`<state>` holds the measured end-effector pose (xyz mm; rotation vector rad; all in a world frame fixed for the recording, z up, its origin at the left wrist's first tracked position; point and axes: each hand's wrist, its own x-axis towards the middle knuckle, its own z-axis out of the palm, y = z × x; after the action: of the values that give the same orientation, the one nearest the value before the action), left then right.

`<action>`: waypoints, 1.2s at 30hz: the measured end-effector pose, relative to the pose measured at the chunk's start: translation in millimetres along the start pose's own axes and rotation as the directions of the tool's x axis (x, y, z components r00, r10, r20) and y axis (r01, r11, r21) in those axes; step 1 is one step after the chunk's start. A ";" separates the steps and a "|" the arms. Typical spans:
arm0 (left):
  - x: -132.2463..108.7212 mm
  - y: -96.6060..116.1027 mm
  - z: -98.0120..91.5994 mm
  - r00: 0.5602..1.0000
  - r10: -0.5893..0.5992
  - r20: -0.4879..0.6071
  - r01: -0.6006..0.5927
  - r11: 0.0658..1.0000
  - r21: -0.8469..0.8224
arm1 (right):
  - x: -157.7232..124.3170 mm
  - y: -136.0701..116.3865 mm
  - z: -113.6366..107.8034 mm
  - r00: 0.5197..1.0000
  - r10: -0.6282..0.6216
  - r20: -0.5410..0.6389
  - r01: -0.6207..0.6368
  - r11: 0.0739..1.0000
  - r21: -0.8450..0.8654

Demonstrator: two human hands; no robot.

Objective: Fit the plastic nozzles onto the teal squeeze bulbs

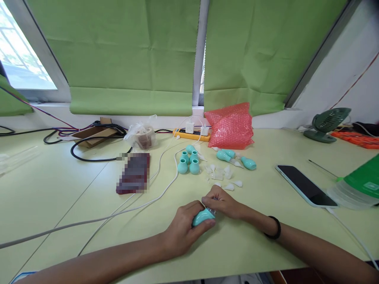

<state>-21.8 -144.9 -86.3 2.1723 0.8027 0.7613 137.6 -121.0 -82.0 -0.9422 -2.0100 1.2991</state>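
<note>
My left hand (184,225) is wrapped round a glossy turquoise bulb (203,217), which lies tilted low over the front of the table. At the bulb's right end my right hand (222,202) is closed, thumb and fingers pinched together over a small clear piece; the fingers hide most of it. Beyond the hands, several turquoise bulbs (194,166) stand upright with open necks. More turquoise bulbs (248,163) lie on their sides to the right, some with clear tips attached. Loose translucent tips (229,187) and clear plastic bits (218,173) are scattered between them and my right hand.
White cables (124,212) cross the table on the left, near a dark red, blurred-out flat object (134,173). An orange power strip (191,135) and a pink bubble-wrap bag (229,126) sit at the back. A charging phone (304,184), a green pouch (363,179) and a fan (327,124) stand right.
</note>
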 end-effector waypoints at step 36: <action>40.6 -61.5 -33.3 0.949 0.053 -0.311 0.007 0.982 0.188 | 18.7 10.9 -73.5 0.771 -0.144 -0.620 -0.219 0.855 -0.471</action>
<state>-38.7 -67.4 -102.0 2.2584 1.0471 1.1035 185.3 -64.0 -63.3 -1.4450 -1.7805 0.3095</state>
